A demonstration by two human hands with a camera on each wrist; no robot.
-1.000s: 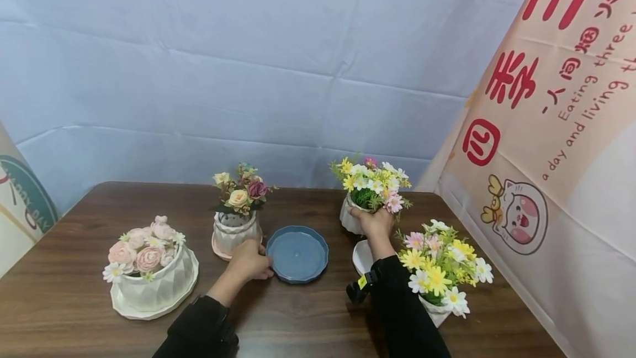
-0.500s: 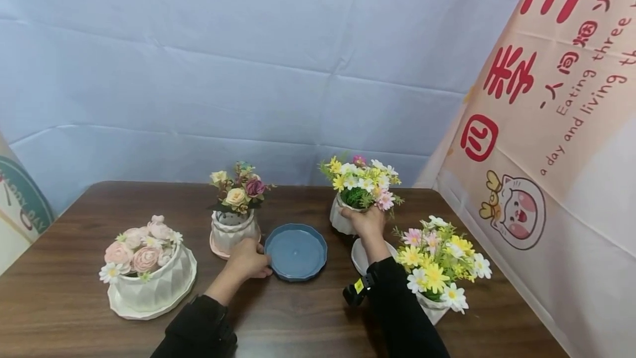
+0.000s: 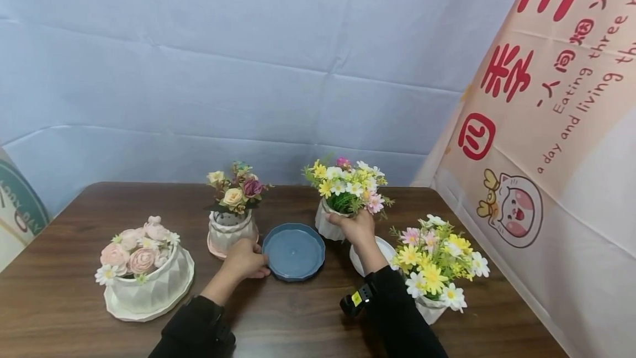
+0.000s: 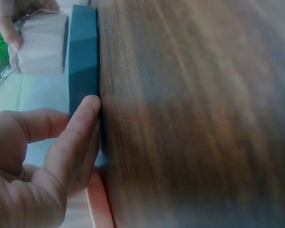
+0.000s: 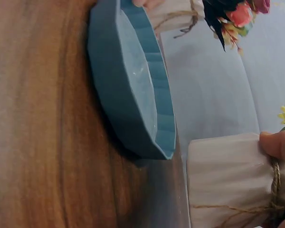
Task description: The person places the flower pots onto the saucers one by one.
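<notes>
My left hand (image 3: 243,263) pinches the near-left rim of a round blue plant saucer (image 3: 293,252), which lies flat on the table. In the left wrist view a fingertip (image 4: 90,102) presses along the saucer's outer side, and the thumb meets its rim. My right hand (image 3: 360,231) grips a white flowerpot (image 3: 326,227) of artificial yellow, white and pink daisies (image 3: 348,185). The pot stands behind and right of the saucer. Thumb and fingers hold it near its top, where twine (image 5: 275,183) is tied round it in the right wrist view.
Right of the blue saucer lies a white saucer (image 3: 356,261), partly behind my right wrist. Another daisy pot (image 3: 431,309) stands at the right. Behind my left hand is a white pot (image 3: 231,236) of roses on a pink saucer (image 3: 215,252). A wide peony pot (image 3: 149,294) sits far left.
My right hand has carried the daisy pot leftward, from over the white saucer's back edge toward the blue saucer. My left hand keeps its hold on the saucer; the whole view shifts slightly.
</notes>
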